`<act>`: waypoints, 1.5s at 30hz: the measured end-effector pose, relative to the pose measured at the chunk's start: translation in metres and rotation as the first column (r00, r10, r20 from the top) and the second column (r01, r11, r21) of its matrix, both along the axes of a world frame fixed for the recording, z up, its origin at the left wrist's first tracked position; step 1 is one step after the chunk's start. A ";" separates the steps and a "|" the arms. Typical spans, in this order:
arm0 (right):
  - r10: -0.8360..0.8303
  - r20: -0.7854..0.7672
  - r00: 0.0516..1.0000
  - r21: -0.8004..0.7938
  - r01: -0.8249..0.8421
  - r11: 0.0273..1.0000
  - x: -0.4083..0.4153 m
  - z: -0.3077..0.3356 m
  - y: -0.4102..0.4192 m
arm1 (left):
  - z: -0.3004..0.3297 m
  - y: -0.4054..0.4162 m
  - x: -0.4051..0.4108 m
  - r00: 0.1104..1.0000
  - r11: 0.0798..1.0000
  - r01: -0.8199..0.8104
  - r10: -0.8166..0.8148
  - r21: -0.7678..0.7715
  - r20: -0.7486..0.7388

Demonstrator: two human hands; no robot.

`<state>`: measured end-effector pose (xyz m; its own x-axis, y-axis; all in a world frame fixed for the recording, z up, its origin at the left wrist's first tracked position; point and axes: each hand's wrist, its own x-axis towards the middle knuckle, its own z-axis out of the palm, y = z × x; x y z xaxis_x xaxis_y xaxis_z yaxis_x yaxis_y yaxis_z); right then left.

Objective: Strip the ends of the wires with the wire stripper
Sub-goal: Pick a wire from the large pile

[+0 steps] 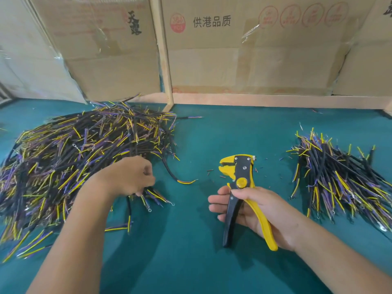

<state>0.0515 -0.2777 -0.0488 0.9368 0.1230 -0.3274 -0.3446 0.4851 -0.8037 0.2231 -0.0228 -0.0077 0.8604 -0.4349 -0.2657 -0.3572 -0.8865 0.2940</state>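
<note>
Even daylight, blurred warped edges

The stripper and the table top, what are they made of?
Stripper: head looks like painted metal, black and yellow, with shiny screws; the handles seem plastic-coated, smooth. Table top: probably a green rubber or vinyl mat, matte and even, though that's hard to tell.

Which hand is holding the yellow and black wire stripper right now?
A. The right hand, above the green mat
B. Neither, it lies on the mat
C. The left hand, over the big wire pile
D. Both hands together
A: the right hand grips the handles of the wire stripper above the green mat, while the left hand reaches into the big wire pile.
</note>
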 end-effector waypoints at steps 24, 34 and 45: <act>0.007 0.012 1.000 -0.010 -0.007 1.000 0.001 -0.003 0.001 | -0.028 -0.046 -0.011 0.941 0.973 0.218 -0.190 -0.074 0.280; 0.033 0.004 0.999 -0.017 -0.033 0.999 0.003 -0.005 -0.001 | -0.028 -0.048 -0.015 0.913 0.939 0.327 -0.283 -0.112 0.294; 0.017 -0.033 0.999 -0.022 -0.018 1.000 0.001 0.001 0.001 | -0.012 -0.059 -0.025 0.976 0.497 0.155 0.059 -0.854 0.211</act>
